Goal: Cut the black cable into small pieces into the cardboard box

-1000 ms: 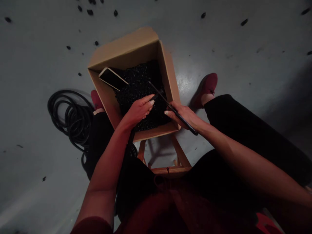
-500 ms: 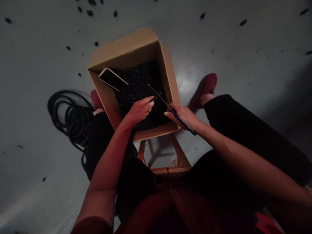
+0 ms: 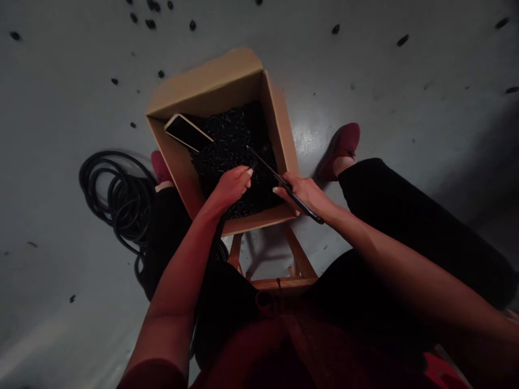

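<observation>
Over an open cardboard box, my left hand is closed round the end of a black hose, whose tip shows just past the thumb. My right hand grips a long, thin dark tool with a narrow blade or rod that points up and left, its tip just beyond the hose end. Many small black pieces fill the bottom of the box. A flat black object with a pale edge leans in the box's left corner.
A coil of black hose lies on the floor at the left. A wooden stool stands below the box. My red shoes flank the box, and black bits are scattered on the floor.
My left hand has drawn slightly down and left, and less of the hose end sticks out past its fingers. The tool in my right hand has shifted very little.
</observation>
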